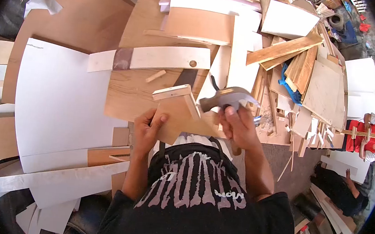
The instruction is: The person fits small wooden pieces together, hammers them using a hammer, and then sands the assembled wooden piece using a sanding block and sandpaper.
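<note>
My left hand (148, 129) grips the left edge of a thin wooden panel (178, 116) that has narrow wood strips (172, 92) along its top and right edges. In my right hand (240, 126) is a claw hammer (229, 97), held close below its metal head. The hammer's head is beside the upper right corner of the panel, just over the right strip. Part of the handle shows below my right hand. A small wood offcut (156, 76) lies on the worktop beyond the panel.
A long pale board (170, 58) lies across the brown worktop (123, 89). White boards (59, 106) are at the left. Stacked planks (287, 50) and scraps fill the right. Two people, one in red (364, 137) and one in black (339, 186), are at the far right.
</note>
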